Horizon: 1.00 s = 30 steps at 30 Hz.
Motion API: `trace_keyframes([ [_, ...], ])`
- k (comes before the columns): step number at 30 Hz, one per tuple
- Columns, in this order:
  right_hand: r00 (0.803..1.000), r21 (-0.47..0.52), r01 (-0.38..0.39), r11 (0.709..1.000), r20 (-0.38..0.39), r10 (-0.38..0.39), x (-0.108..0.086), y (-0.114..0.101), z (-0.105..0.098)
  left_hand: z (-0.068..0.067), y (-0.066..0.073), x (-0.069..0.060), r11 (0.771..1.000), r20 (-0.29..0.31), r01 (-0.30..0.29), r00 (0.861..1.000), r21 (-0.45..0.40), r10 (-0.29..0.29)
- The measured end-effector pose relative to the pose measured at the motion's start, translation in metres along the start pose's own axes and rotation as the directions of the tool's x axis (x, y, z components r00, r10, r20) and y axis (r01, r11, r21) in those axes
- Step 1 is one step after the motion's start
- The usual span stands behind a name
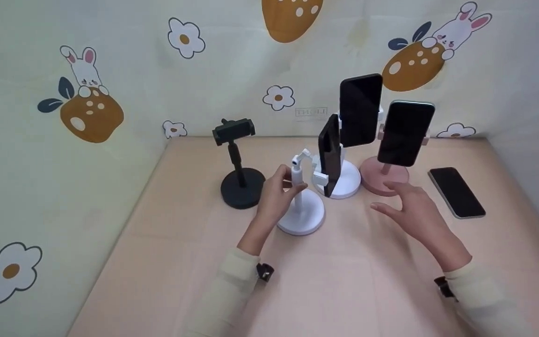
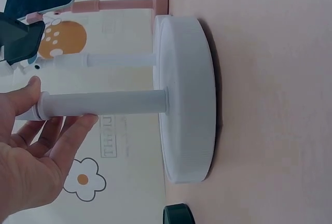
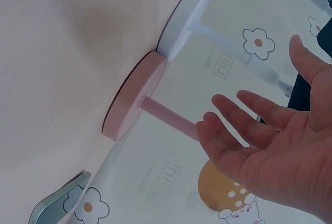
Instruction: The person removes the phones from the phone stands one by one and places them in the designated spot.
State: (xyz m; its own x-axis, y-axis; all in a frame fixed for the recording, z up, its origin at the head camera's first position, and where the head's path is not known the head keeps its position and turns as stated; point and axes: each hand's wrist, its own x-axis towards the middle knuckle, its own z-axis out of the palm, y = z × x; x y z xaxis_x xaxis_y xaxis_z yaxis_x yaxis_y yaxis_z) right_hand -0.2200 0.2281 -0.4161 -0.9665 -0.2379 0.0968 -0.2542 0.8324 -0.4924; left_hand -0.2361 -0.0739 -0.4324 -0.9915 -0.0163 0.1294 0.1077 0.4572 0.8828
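My left hand [image 1: 273,200] holds the post of a white phone stand [image 1: 303,219], thumb on one side and fingers on the other. A dark phone [image 1: 329,157] sits in that stand's clamp, turned nearly edge-on. In the left wrist view the round white base [image 2: 189,105] has a dark shadow along its underside. My right hand [image 1: 417,213] hovers in front of a pink phone stand [image 1: 372,175], fingers spread and holding nothing. The pink stand carries a phone [image 1: 406,133] with a black screen. Behind, a second white stand [image 1: 348,180] bears another upright phone [image 1: 360,110].
A black phone stand [image 1: 243,189] with its clamp bare stands to the left. One phone [image 1: 456,193] lies flat on the table [image 1: 325,290] at the right. A patterned backdrop [image 1: 232,84] rises behind the table's far edge. The stand bases crowd together near the back.
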Motion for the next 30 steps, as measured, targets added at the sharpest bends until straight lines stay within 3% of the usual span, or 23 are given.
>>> trace_keyframes([
  [9, 1.000, 0.020, 0.028, 0.999, -0.003, -0.028, -0.002, -0.008, 0.003, 0.003, 0.000, -0.003, 0.999, 0.012, -0.019, 1.000, 0.026, 0.019],
  [19, 0.999, 0.069, 0.033, 0.997, 0.001, -0.033, 0.004, -0.029, -0.001, -0.003, 0.006, 0.002, 0.996, 0.069, 0.017, 0.997, 0.090, -0.023],
  [26, 0.999, 0.159, 0.054, 0.986, -0.010, -0.053, 0.008, -0.045, 0.002, -0.003, 0.007, 0.004, 0.993, 0.094, 0.035, 0.995, 0.111, -0.045],
  [30, 0.997, 0.264, 0.075, 0.961, -0.012, -0.074, 0.010, -0.055, 0.005, -0.003, 0.004, 0.003, 0.992, 0.104, 0.045, 0.993, 0.114, -0.057],
])
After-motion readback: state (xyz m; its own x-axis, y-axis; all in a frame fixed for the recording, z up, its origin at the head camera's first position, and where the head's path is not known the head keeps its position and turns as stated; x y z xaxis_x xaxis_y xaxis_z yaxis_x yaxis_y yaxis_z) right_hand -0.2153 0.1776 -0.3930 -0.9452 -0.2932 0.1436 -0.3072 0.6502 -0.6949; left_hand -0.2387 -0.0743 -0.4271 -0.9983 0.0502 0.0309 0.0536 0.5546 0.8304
